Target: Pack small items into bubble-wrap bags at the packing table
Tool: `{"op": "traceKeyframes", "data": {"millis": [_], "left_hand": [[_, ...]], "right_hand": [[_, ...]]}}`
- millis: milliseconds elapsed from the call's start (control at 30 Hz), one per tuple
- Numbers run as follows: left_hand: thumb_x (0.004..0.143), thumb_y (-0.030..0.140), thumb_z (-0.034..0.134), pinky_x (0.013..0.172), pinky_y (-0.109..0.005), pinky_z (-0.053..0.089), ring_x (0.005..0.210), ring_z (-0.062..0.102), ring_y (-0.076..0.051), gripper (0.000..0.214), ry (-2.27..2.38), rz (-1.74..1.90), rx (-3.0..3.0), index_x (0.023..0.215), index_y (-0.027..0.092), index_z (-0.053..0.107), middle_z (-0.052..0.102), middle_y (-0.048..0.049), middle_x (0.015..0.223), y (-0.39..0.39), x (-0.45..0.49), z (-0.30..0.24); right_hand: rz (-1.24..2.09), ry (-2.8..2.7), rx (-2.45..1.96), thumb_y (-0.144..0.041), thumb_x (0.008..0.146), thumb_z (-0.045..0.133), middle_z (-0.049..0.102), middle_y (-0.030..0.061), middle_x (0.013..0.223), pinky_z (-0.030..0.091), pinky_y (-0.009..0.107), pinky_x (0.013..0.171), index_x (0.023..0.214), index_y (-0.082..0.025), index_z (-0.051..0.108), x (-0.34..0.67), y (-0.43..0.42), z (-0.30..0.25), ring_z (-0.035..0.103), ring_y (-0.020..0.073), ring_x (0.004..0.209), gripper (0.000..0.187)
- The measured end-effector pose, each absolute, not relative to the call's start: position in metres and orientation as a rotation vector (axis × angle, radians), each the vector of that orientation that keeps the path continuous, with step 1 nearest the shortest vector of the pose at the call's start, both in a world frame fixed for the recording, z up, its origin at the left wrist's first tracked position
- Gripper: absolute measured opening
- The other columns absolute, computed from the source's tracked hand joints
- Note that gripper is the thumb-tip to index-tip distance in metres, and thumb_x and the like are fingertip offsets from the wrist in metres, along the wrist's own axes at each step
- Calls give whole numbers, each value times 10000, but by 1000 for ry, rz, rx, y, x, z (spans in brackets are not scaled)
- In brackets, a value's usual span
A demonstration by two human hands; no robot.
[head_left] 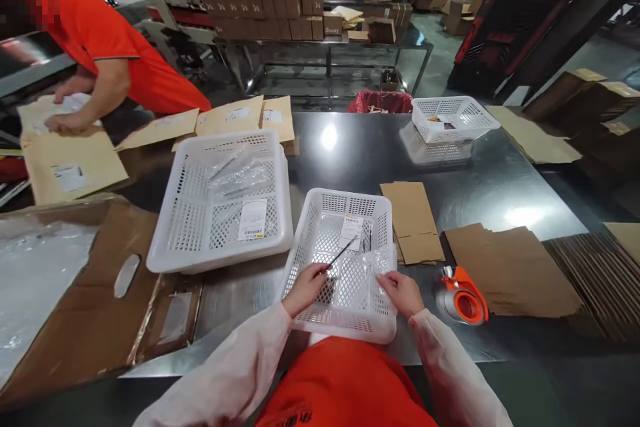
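My left hand (306,289) pinches one end of a thin dark stick (343,252), which slants up and to the right over a white plastic basket (345,328). I cannot make out its exact kind. At the basket's right side, my right hand (401,291) has its fingers closed on a piece of clear plastic wrap (377,263). A printed paper slip (351,232) lies in the basket near its far end, with another thin dark item beside it.
To the left are larger stacked white baskets (165,240) holding wrapped items and a slip. Right of my basket lie flat cardboard pieces (417,223) and an orange tape dispenser (465,300). A small basket (455,130) stands farther back. A co-worker (115,47) handles padded envelopes at the left.
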State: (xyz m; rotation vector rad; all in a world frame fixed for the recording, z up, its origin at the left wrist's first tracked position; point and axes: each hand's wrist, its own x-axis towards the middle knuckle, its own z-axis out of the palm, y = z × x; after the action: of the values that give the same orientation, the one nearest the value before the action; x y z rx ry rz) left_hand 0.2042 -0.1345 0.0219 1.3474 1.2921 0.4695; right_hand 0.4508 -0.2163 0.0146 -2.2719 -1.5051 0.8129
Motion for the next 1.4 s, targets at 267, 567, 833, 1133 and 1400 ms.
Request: {"op": "traceKeyframes", "data": {"millis": [267,567,833,1133,1400], "left_hand": [[768,355,636,730,-298,497,795,647,-196,236,1206,568,1719,870,191,773,726,-70,843,-160,165,54],[733,322,631,731,-309,498,795,652,-204,226,1194,444,1695,828,188,786,747,-80,857,-169,175,51],[608,368,742,561,-271,507,490,567,-124,329,1131,376,995,832,131,694,607,30,523,-182,184,26],[672,330,667,681,-283,503,699,648,-186,219,1091,372,1305,762,154,761,734,-37,688,-189,202,0],[703,274,653,833,-345,516,855,684,-221,241,1022,210,1422,860,141,778,777,-72,878,-178,204,-17]], "right_hand": [[685,-1520,-2182,-309,893,410,745,77,774,456,275,650,1008,-168,734,427,-228,16,682,211,725,372],[-19,-1768,-2081,-210,911,425,732,53,777,375,243,537,1124,-195,702,398,-248,16,641,141,608,350],[-5,-1871,-1816,-197,926,444,695,38,728,381,239,523,1088,-182,689,369,-253,7,623,133,585,294],[527,-1886,-1828,-302,936,465,735,81,844,495,265,647,1245,-141,598,355,-254,24,687,190,747,373],[646,-2319,-1977,-382,797,701,590,144,1338,439,429,957,1364,-224,522,431,-169,73,528,309,1218,615]]}}
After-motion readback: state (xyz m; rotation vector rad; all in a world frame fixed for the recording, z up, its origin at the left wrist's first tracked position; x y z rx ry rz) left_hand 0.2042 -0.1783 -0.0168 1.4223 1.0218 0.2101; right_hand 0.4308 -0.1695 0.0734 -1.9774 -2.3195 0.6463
